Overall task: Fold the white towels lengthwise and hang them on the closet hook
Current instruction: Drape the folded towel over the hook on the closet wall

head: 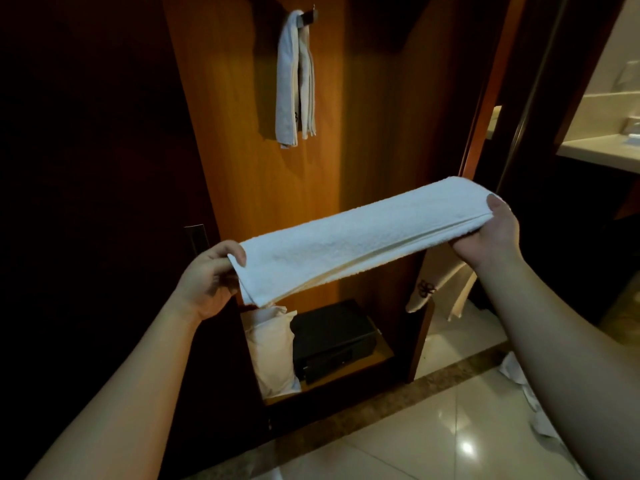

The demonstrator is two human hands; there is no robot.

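- The left end of the folded towel (363, 237) is pinched by the left hand (207, 278), thumb on top, fingers curled beneath.
- The right end is clamped by the right hand (488, 233), thumb over the upper face.
- The towel's long axis is stretched between both grips, rising toward the right.
- The closet hook (309, 16), already carrying a hung towel (294, 81), lies far and above, nearer the left hand.

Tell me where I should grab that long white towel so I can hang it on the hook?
Probably at its middle, from underneath. The folded towel is a long strip stretched between the left hand and right hand, so lifting the centre lets both halves drop evenly over the hook, like the hung towel there.
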